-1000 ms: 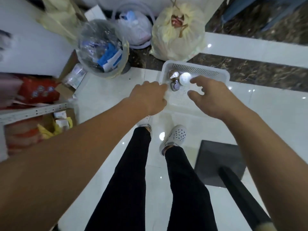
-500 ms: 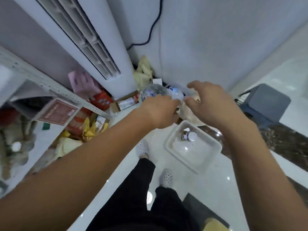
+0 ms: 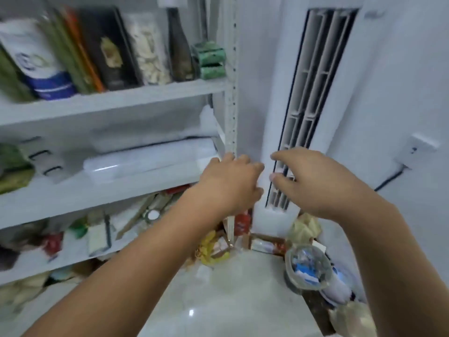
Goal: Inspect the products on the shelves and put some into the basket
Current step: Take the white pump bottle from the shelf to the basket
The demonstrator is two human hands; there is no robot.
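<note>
Grey shelves stood left; left hand and right hand hung beside them, fingers loosely curled, holding nothing.

head cam | faces forward-down | close behind both hands | shelves left

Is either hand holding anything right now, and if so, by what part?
Nothing is held. The left hand and right hand are raised, empty, fingers loosely curled, in front of the shelf.
</note>
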